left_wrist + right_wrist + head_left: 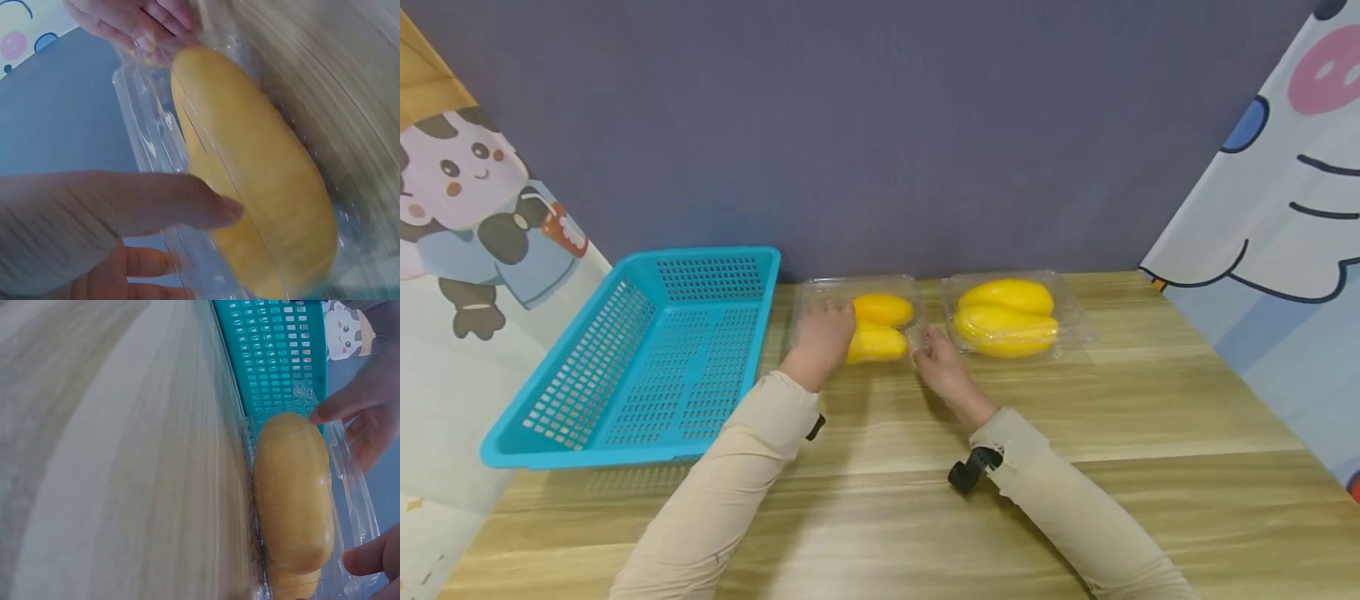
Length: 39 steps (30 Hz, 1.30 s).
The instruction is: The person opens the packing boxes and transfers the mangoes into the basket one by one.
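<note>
My left hand (824,335) grips the left side of a clear plastic clamshell box (820,290) holding two long yellow fruits (883,310). In the left wrist view its thumb (215,209) lies over the near fruit, with the other fingers at the box's side. My right hand (945,367) holds the same box at its right end, thumb at the rim in the right wrist view. Just right of that hand, a second clear plastic box (1072,312) holds two more yellow fruits (1007,329).
A turquoise perforated basket (767,317), seen without contents, stands left of the boxes. The wood-grain table (880,500) meets a grey-blue backdrop (880,133) just behind them. Cartoon-printed cloths (1285,217) hang on both sides.
</note>
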Motion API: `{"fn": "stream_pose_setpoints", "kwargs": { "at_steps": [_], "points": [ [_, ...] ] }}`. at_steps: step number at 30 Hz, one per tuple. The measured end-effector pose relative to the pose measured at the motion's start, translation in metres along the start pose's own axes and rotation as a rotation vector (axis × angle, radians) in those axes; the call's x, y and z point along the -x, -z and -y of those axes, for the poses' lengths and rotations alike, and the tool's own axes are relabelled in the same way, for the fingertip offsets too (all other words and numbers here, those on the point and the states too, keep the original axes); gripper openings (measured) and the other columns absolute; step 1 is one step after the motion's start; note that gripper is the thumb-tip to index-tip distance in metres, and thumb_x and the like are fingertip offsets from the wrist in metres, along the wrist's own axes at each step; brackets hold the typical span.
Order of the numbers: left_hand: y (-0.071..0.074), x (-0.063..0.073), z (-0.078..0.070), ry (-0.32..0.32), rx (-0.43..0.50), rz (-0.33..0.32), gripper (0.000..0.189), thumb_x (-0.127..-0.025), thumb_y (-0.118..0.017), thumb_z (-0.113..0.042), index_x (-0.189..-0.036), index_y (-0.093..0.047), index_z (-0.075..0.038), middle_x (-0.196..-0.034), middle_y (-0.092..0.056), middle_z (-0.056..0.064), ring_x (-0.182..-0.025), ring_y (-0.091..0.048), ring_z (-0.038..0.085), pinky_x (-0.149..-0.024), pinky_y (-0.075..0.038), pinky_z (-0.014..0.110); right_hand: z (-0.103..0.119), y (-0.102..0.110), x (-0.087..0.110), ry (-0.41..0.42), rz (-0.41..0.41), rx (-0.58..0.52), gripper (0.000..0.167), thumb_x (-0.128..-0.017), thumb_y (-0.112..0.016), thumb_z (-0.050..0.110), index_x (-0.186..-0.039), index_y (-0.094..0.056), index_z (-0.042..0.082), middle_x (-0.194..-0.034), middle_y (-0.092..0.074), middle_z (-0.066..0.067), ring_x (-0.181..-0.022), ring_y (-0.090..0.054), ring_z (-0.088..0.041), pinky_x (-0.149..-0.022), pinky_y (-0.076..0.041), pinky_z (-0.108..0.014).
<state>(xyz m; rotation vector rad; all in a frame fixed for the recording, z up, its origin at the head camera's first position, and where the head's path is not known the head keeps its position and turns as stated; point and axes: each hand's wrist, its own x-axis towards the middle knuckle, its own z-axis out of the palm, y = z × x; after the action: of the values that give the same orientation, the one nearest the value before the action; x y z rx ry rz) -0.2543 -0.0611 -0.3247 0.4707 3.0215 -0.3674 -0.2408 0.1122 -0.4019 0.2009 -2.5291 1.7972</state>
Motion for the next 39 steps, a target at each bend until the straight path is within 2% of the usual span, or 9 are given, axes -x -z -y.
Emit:
{"fn": "stream_pose_setpoints", "kwargs": {
  "at_steps": [4,9,15,22,25,29,32,39],
  "points": [
    [0.001,-0.002,-0.007,-0.044,0.055,-0.011,0.058,-0.091,-0.058,-0.008,-0.145,-0.035,-0.005,-0.142,-0.039,0.025,-0.128,-0.04,0.043,-0.104,-0.035,0.055,0.0,0.0,-0.001,0.028,-0.011,-0.006,0.037,-0.092,-0.046,-0.004,-0.127,-0.041,-0.015,-0.113,-0.055,-0.029,-0.09,-0.052,-0.026,-0.075,-0.045,-0.029],
    [0.003,-0.005,-0.018,-0.11,0.072,-0.035,0.075,-0.084,-0.072,-0.022,-0.146,-0.032,-0.008,-0.145,-0.036,0.024,-0.129,-0.038,0.044,-0.106,-0.035,0.052,-0.001,-0.001,-0.001,0.027,-0.013,-0.031,0.038,-0.091,-0.046,-0.006,-0.127,-0.04,-0.016,-0.113,-0.056,-0.03,-0.093,-0.052,-0.027,-0.079,-0.046,-0.031],
    [0.001,-0.011,-0.029,-0.174,0.097,-0.086,0.082,-0.081,-0.074,-0.034,-0.146,-0.032,-0.009,-0.144,-0.038,0.022,-0.127,-0.041,0.043,-0.104,-0.037,0.05,-0.002,-0.002,-0.001,0.011,-0.023,-0.02,0.043,-0.09,-0.047,-0.006,-0.13,-0.038,-0.016,-0.119,-0.054,-0.032,-0.103,-0.054,-0.033,-0.089,-0.046,-0.039],
    [-0.002,-0.017,-0.035,-0.181,0.109,-0.129,0.074,-0.083,-0.071,-0.038,-0.144,-0.037,-0.012,-0.142,-0.041,0.021,-0.126,-0.042,0.043,-0.102,-0.04,0.05,-0.003,0.0,-0.002,-0.016,-0.021,-0.008,0.044,-0.091,-0.046,-0.005,-0.133,-0.035,-0.016,-0.12,-0.053,-0.032,-0.102,-0.054,-0.033,-0.084,-0.047,-0.036],
    [-0.002,-0.019,-0.036,-0.175,0.121,-0.128,0.072,-0.084,-0.07,-0.039,-0.144,-0.039,-0.013,-0.143,-0.041,0.02,-0.127,-0.042,0.043,-0.102,-0.04,0.051,-0.002,0.0,-0.003,-0.014,-0.022,-0.002,0.043,-0.091,-0.046,-0.005,-0.132,-0.036,-0.016,-0.117,-0.054,-0.031,-0.099,-0.054,-0.032,-0.082,-0.047,-0.035],
    [-0.002,-0.02,-0.04,-0.138,0.074,-0.106,0.072,-0.085,-0.068,-0.041,-0.145,-0.038,-0.015,-0.145,-0.04,0.016,-0.129,-0.041,0.04,-0.099,-0.042,0.05,-0.002,0.0,-0.001,-0.024,-0.005,-0.009,0.045,-0.092,-0.046,-0.003,-0.134,-0.035,-0.015,-0.122,-0.052,-0.032,-0.105,-0.054,-0.033,-0.088,-0.047,-0.039],
    [-0.004,-0.021,-0.046,-0.117,0.032,-0.11,0.066,-0.089,-0.063,-0.037,-0.145,-0.036,-0.015,-0.146,-0.04,0.014,-0.129,-0.041,0.038,-0.096,-0.045,0.051,-0.003,-0.001,0.0,-0.017,-0.002,-0.02,0.043,-0.093,-0.046,-0.002,-0.132,-0.036,-0.015,-0.123,-0.052,-0.032,-0.108,-0.053,-0.034,-0.091,-0.047,-0.041],
    [-0.009,-0.024,-0.059,-0.079,-0.038,-0.187,0.049,-0.097,-0.05,-0.02,-0.144,-0.039,-0.011,-0.142,-0.045,0.016,-0.123,-0.048,0.04,-0.09,-0.049,0.053,-0.004,0.0,-0.001,0.034,-0.002,-0.037,0.034,-0.095,-0.046,-0.001,-0.125,-0.041,-0.016,-0.121,-0.053,-0.032,-0.113,-0.052,-0.038,-0.097,-0.044,-0.046]
  ]
}}
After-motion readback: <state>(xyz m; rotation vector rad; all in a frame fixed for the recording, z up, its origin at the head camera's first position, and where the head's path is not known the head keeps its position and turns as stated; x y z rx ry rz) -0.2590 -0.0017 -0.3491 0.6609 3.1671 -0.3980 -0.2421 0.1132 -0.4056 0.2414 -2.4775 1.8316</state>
